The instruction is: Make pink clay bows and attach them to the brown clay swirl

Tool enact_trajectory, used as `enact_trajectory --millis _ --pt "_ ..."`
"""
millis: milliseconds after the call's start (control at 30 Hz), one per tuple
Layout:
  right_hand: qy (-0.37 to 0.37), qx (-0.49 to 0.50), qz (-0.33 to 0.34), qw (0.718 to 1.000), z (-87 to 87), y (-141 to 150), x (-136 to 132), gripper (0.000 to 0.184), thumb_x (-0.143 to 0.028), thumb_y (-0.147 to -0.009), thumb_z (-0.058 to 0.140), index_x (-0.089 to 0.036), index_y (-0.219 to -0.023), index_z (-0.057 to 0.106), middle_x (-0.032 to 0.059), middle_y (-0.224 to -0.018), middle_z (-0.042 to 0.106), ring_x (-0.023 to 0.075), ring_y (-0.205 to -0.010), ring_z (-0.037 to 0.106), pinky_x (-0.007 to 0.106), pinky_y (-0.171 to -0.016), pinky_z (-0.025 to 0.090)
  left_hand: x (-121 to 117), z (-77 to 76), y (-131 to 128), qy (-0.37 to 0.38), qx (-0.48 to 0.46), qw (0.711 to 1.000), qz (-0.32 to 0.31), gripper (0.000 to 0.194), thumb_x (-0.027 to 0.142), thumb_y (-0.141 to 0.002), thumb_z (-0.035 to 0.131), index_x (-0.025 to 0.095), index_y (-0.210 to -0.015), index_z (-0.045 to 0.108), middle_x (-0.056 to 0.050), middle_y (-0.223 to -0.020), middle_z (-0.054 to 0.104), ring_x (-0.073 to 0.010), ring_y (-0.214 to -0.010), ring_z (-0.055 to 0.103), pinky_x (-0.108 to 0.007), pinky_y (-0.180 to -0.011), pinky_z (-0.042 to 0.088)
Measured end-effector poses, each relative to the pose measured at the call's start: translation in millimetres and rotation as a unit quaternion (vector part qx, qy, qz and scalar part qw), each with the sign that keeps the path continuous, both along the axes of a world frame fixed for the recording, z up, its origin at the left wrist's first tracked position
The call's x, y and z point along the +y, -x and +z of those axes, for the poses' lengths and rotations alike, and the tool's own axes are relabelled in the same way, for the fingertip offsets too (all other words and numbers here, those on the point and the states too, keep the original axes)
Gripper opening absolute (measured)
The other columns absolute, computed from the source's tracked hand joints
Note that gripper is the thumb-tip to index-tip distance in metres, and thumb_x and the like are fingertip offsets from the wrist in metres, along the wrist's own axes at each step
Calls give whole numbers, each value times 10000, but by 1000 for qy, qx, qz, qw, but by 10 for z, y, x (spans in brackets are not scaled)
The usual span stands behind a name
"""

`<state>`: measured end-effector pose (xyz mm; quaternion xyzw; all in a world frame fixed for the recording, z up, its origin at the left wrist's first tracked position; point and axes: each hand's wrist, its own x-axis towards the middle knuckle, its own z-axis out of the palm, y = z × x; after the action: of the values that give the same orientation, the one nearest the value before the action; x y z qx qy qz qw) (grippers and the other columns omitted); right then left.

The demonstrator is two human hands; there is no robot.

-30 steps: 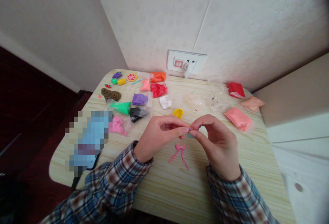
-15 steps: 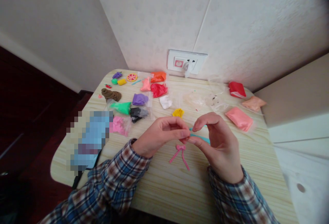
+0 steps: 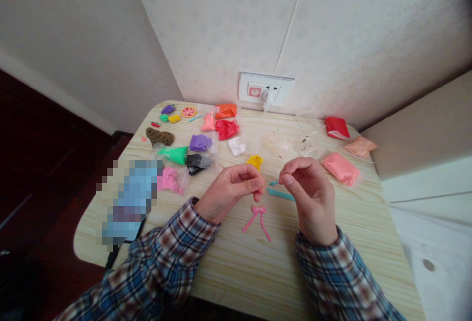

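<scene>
My left hand (image 3: 236,188) is raised over the table, thumb pressed against the curled fingers; whatever may be in that pinch is hidden or too small to name. To its right, my right hand (image 3: 311,195) has thumb and index fingertip together in a ring, and I cannot make out anything between them. A gap separates the two hands. Below the left fingertips lies a pink clay bow (image 3: 259,210) with two long tails. A blue plastic clay tool (image 3: 280,193) lies on the table, partly behind the right hand. Just past the left fingers is a yellow clay packet (image 3: 254,161).
Bags of coloured clay, among them green (image 3: 175,155), purple (image 3: 201,142) and red (image 3: 227,129), spread across the left half. Small clay figures (image 3: 174,118) stand at the back left. A phone (image 3: 132,203) lies at left. Pink packets (image 3: 341,168) sit right; a wall socket (image 3: 266,90) is behind.
My hands have come apart from where their fingertips met, the right one moving slightly up with its thumb and index now closed. More of the blue tool shows between them.
</scene>
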<state>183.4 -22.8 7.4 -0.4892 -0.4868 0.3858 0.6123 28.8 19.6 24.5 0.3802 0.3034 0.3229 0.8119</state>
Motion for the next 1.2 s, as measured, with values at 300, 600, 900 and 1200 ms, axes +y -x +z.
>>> enact_trajectory --millis 300,600,900,1200 --pt "15 -2 10 1000 -36 13 15 58 -214 -824 618 -210 -808 563 -24 -749 523 108 -693 494 256 -636 408 -1 -14 9 25 -10 1000 -16 301 341 -627 812 120 -628 608 19 -569 596 -82 -551 518 -216 -567 383" --pt "14 -2 19 1000 -44 12 3 50 -239 -851 598 -210 -825 566 -26 -741 517 106 -683 487 250 -622 401 -2 -9 -2 48 -16 999 -10 269 337 -627 809 118 -647 655 16 -584 619 -82 -537 558 -200 -538 426" --pt "-34 -124 65 990 7 6 -33 48 -201 -867 587 -238 -898 592 -21 -823 578 116 -802 532 267 -710 431 -27 -13 -50 12 27 999 34 230 342 -673 769 122 -704 708 8 -641 668 -86 -584 601 -210 -626 471" --pt "-54 -152 40 986 12 4 -25 60 -173 -872 579 -232 -859 584 -25 -803 574 110 -774 526 262 -685 428 -25 6 -54 33 38 998 32 159 242 -638 784 131 -728 714 15 -652 692 -91 -593 624 -219 -641 478"
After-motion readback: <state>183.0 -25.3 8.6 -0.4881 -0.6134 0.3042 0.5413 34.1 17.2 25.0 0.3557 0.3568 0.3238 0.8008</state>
